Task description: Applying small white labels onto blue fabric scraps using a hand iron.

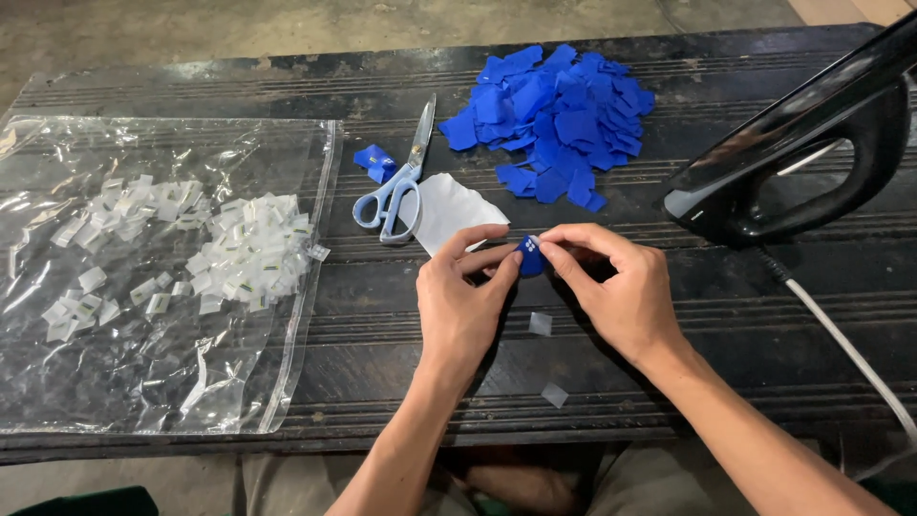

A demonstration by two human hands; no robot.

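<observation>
Dark grooved wooden tabletop (726, 315) is spread with a clear plastic bag (115, 382) of white tags, then scissors (394, 186); at centre a small blue fabric piece (531, 256), judged light and limp, is pinched at its edges between left hand (460, 304) and right hand (619, 291), best gripped by fingertips

Small fabric piece (531, 256): deep blue, with what appear to be tiny white marks. Heap of fabric pieces (556, 122): same blue. Scissors (394, 187): pale blue handles, silver blades. Paper sheet (454, 212): white. Bag (143, 382): clear; labels (250, 250) white. Iron (802, 143): glossy black. Table (764, 315): black
</observation>
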